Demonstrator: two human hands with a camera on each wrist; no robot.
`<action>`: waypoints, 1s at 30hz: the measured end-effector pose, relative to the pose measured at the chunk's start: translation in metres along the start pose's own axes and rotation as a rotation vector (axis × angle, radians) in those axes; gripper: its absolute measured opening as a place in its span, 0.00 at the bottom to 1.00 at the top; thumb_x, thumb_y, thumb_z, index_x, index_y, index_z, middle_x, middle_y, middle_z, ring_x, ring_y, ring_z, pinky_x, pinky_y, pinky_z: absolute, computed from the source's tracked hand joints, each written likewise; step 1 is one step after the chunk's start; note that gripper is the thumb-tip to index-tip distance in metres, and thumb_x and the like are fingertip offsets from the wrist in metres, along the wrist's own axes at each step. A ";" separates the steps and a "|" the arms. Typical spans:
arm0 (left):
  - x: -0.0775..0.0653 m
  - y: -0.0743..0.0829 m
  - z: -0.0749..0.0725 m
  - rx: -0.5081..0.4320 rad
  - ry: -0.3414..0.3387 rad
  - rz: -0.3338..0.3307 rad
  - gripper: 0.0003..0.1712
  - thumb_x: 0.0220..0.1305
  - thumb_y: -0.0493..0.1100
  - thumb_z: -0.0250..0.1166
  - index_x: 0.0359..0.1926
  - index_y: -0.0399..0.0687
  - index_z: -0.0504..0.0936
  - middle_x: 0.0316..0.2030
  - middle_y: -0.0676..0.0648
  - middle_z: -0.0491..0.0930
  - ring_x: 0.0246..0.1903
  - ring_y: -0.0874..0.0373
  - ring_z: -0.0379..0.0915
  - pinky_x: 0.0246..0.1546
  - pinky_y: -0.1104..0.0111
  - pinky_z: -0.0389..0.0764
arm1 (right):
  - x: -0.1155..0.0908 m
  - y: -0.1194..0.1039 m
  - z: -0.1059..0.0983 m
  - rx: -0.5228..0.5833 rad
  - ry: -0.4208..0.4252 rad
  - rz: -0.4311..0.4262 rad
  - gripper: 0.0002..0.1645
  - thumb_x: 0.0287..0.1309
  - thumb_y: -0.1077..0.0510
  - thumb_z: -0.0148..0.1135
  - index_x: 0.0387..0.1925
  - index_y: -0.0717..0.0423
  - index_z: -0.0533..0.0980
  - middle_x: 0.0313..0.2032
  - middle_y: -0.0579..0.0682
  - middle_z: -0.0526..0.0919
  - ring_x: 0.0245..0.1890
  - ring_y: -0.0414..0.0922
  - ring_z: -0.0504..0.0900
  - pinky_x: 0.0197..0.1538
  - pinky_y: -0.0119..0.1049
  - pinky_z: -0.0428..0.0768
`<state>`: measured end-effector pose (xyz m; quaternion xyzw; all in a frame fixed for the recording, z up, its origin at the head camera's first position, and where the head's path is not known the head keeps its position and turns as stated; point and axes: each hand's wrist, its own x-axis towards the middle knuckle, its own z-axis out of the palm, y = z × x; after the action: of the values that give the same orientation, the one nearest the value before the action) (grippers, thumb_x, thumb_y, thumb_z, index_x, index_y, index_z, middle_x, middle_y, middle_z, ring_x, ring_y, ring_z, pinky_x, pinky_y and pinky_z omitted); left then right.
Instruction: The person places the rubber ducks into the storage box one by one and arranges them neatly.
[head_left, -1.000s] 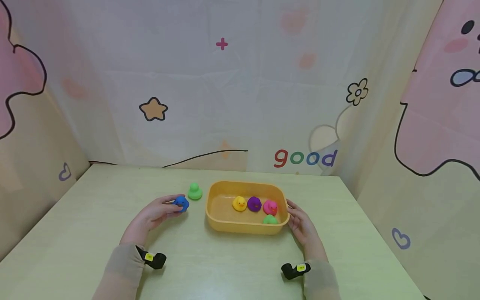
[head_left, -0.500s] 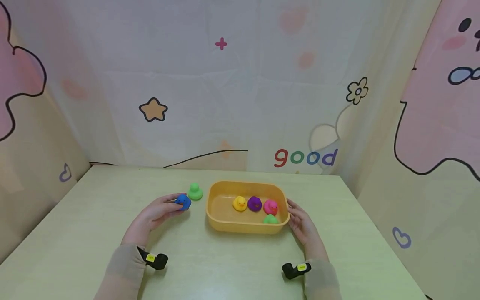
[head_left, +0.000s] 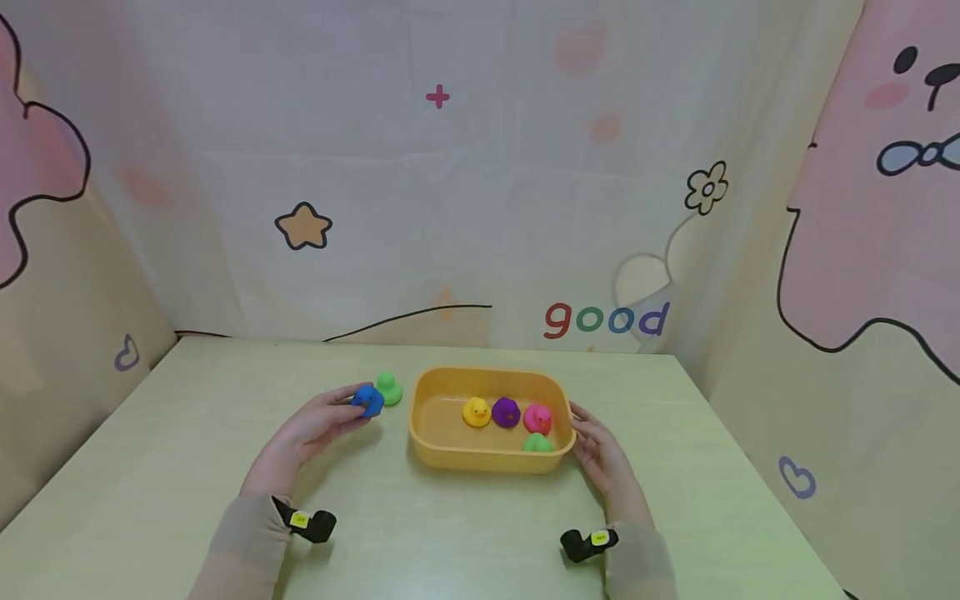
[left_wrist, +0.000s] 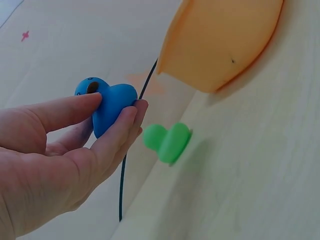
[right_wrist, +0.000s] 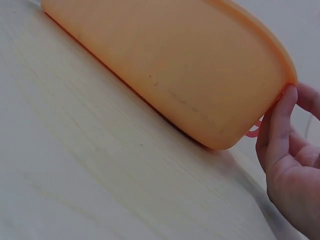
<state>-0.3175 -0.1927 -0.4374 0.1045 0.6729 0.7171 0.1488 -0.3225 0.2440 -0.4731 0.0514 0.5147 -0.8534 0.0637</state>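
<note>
Between the thumb and fingers of my left hand [head_left: 318, 425] is a blue rubber duck [left_wrist: 114, 102], pinched and raised over the table. A green rubber duck [left_wrist: 166, 142] stands on the table just beyond it, partly overlapped by the blue duck in the head view. To their right sits an orange-yellow plastic tub [head_left: 480, 461]. It holds a yellow duck [head_left: 477, 412], a purple duck [head_left: 506, 412], a pink duck [head_left: 537, 418] and a second green duck [head_left: 537, 442], partly hidden by the near wall. My right hand [head_left: 603, 450] touches the tub's right end from outside, fingertips at its rim.
The pale wooden table [head_left: 442, 533] extends to a printed cloth backdrop [head_left: 390, 225] at its far edge, with cloth on both sides too. Each wrist wears a small black camera, the left one [head_left: 311, 523] and the right one [head_left: 588, 543].
My left hand has moved the blue duck slightly right, so that it now overlaps the green duck in the head view. My right hand stays at the tub. The head view has shifted slightly.
</note>
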 end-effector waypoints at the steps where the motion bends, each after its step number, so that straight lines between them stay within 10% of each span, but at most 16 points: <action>1: 0.001 0.002 0.001 -0.001 0.001 0.004 0.33 0.72 0.30 0.50 0.73 0.27 0.50 0.69 0.26 0.56 0.50 0.66 0.76 0.56 0.72 0.77 | -0.001 0.000 0.000 -0.006 -0.003 -0.006 0.26 0.70 0.67 0.45 0.68 0.61 0.60 0.42 0.43 0.82 0.39 0.35 0.81 0.40 0.22 0.80; 12: 0.023 0.020 0.028 -0.007 -0.033 0.035 0.32 0.72 0.28 0.48 0.73 0.27 0.51 0.71 0.25 0.52 0.53 0.62 0.73 0.62 0.67 0.73 | -0.002 0.002 0.000 0.002 0.002 -0.029 0.18 0.69 0.67 0.46 0.58 0.56 0.69 0.43 0.44 0.82 0.38 0.35 0.82 0.39 0.22 0.81; 30: 0.058 0.015 0.103 -0.099 -0.081 -0.061 0.30 0.70 0.27 0.49 0.71 0.25 0.54 0.62 0.29 0.66 0.49 0.56 0.76 0.63 0.62 0.73 | 0.000 0.000 0.000 -0.006 -0.009 -0.006 0.30 0.71 0.67 0.43 0.72 0.63 0.54 0.41 0.43 0.81 0.37 0.34 0.81 0.39 0.21 0.80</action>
<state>-0.3369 -0.0769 -0.4174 0.1051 0.6330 0.7398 0.2026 -0.3221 0.2436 -0.4733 0.0458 0.5170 -0.8524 0.0636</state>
